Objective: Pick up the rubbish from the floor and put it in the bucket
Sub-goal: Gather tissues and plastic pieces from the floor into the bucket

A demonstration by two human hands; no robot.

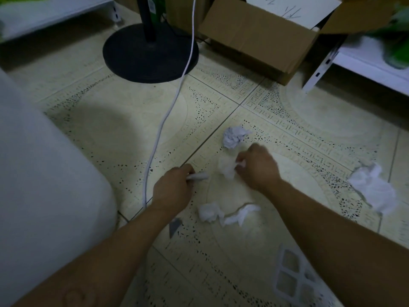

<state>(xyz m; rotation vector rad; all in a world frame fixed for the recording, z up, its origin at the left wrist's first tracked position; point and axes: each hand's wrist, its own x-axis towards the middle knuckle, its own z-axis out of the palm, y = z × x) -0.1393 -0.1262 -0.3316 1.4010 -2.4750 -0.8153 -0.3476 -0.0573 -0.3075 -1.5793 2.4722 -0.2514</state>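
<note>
Low over tiles, right hand (257, 166) pinching tissue (226, 168)

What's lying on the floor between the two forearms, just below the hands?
In the head view, two crumpled white tissue scraps lie side by side on the tiled floor between the forearms, below the left hand and right hand.

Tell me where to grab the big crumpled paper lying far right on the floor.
Pinch the raised middle of the crumpled paper from above. It lies flat and spread out, clear of everything, so the bunched folds give the fingers the most to close on.
</note>
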